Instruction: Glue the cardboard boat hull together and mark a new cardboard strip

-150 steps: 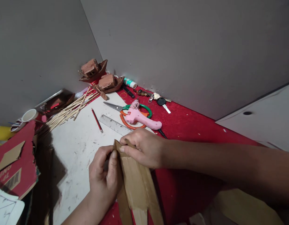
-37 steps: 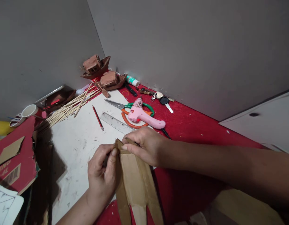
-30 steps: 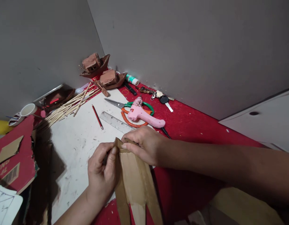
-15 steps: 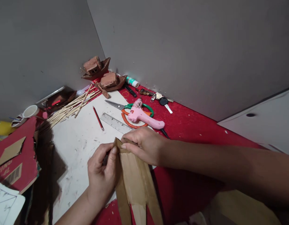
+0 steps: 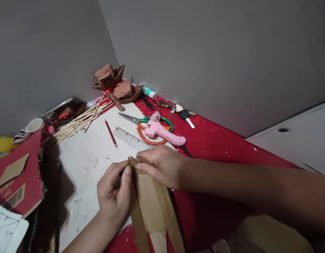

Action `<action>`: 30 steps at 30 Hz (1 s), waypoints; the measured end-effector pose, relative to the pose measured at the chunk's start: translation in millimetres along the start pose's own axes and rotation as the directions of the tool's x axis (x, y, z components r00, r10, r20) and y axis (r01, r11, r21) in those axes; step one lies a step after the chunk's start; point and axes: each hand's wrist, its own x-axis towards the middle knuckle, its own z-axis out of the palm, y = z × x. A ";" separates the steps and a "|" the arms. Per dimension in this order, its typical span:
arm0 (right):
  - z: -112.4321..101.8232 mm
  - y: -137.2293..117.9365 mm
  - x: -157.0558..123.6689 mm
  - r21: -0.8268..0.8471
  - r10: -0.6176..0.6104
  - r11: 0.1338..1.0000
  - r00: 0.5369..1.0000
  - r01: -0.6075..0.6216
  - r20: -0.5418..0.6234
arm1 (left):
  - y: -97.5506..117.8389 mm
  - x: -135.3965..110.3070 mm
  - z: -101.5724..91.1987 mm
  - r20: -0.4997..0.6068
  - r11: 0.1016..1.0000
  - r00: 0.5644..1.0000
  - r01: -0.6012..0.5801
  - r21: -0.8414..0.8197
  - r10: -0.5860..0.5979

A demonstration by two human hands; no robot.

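Note:
A long brown cardboard piece [image 5: 153, 205] with folded side strips points toward me, its lower end splitting into separate tapering strips over the red surface. My left hand [image 5: 115, 186] pinches the upper left corner of it between thumb and fingers. Across the upper right end, my right hand [image 5: 161, 165] is closed on the cardboard, thumb lying on the top face and fingers curled behind. A narrow gap shows between two cardboard tips at the top edge. Just beyond my hands lie a clear ruler [image 5: 132, 138], a pink glue gun [image 5: 162, 130] and scissors [image 5: 131, 118] with green and orange handles.
A red pencil [image 5: 110, 133] rests on the white sheet [image 5: 83, 168]. Thin wooden sticks [image 5: 80, 121], two cardboard boats [image 5: 123, 90], a glue stick [image 5: 149, 92] and keys [image 5: 185, 114] lie farther back. Red printed cardboard [image 5: 22, 175] stands at left; grey walls enclose the corner.
My left hand has shifted slightly left with its cardboard edge, and a gap has opened between the tips at the top. My right hand keeps its grip.

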 end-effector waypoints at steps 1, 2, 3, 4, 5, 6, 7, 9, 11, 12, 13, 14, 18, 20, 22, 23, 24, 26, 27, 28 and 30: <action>-0.2 -0.5 0.1 0.008 0.001 1.000 1.000 -0.001 0.002 | 0.0 0.4 -0.5 -0.007 1.000 1.000 -0.020 -0.003 0.020; -0.5 -1.1 0.1 0.015 0.004 1.000 1.000 -0.004 0.005 | 0.0 0.7 -1.1 -0.015 1.000 0.999 -0.031 0.000 0.031; -0.7 -1.6 0.1 0.020 0.011 1.000 1.000 -0.011 0.009 | 0.1 0.7 -1.7 -0.020 0.999 0.999 -0.031 0.006 0.031; -0.9 -2.1 0.1 0.024 0.017 1.000 1.000 -0.017 0.014 | 0.3 0.7 -2.5 -0.026 1.000 0.999 -0.023 0.010 0.023; -1.0 -2.4 0.0 0.028 0.019 0.999 1.000 -0.019 0.020 | 0.7 0.8 -3.2 -0.028 1.000 1.000 -0.011 0.009 0.011; -1.0 -2.5 0.0 0.032 0.017 0.999 1.000 -0.018 0.023 | 1.2 1.2 -3.9 -0.023 1.000 1.000 0.002 0.002 -0.002; -0.9 -2.5 -0.1 0.035 0.012 0.999 1.000 -0.013 0.024 | 1.8 1.8 -4.6 -0.017 1.000 1.000 0.008 -0.011 -0.008; -0.4 -2.2 -0.1 0.035 0.008 0.999 1.000 -0.009 0.025 | 3.4 4.4 -6.2 0.008 0.998 0.999 0.032 -0.049 -0.031; -0.1 -1.8 -0.1 0.030 0.021 0.999 0.999 -0.022 0.034 | 4.9 8.2 -8.3 0.054 0.992 0.994 0.101 -0.082 -0.097; 0.0 -1.7 0.0 0.027 0.032 0.999 0.999 -0.033 0.040 | 5.6 10.4 -9.5 0.082 0.984 0.986 0.152 -0.095 -0.145; 0.0 -1.7 0.2 0.025 0.040 0.999 0.998 -0.042 0.046 | 6.1 12.6 -10.8 0.109 0.972 0.975 0.207 -0.107 -0.196; 0.0 -1.8 0.4 0.024 0.048 0.999 0.998 -0.049 0.051 | 6.5 14.7 -12.2 0.138 0.958 0.960 0.262 -0.118 -0.245; -0.1 -2.3 2.1 -0.004 0.067 0.998 0.996 -0.067 0.064 | 7.3 22.2 -17.1 0.212 0.896 0.903 0.410 -0.171 -0.373; 0.3 -2.0 2.9 -0.013 0.062 0.998 0.996 -0.061 0.068 | 7.3 25.4 -19.4 0.231 0.867 0.884 0.453 -0.208 -0.407; 1.2 -1.1 3.4 -0.013 0.045 0.999 0.997 -0.045 0.061 | 7.0 28.5 -21.5 0.269 0.845 0.868 0.479 -0.238 -0.417; 1.7 -0.5 3.5 -0.010 0.035 0.999 0.998 -0.035 0.056 | 6.5 30.0 -22.5 0.295 0.842 0.863 0.482 -0.243 -0.409; 2.3 0.0 3.5 -0.004 0.027 1.000 0.998 -0.027 0.053 | 5.9 31.6 -23.3 0.321 0.844 0.862 0.477 -0.246 -0.393; 3.1 0.9 3.2 0.016 0.021 1.000 0.998 -0.021 0.054 | 4.2 34.7 -24.6 0.362 0.855 0.864 0.452 -0.254 -0.349; 3.2 1.0 3.0 0.023 0.021 0.999 0.998 -0.023 0.055 | 3.2 36.0 -24.9 0.379 0.857 0.864 0.443 -0.262 -0.331; 3.1 0.9 2.7 0.024 0.024 0.999 0.998 -0.025 0.058 | 2.2 37.0 -25.0 0.393 0.855 0.863 0.440 -0.275 -0.317; 2.5 0.1 2.3 0.007 0.031 0.999 0.998 -0.032 0.060 | -0.2 38.0 -24.8 0.411 0.840 0.859 0.447 -0.307 -0.306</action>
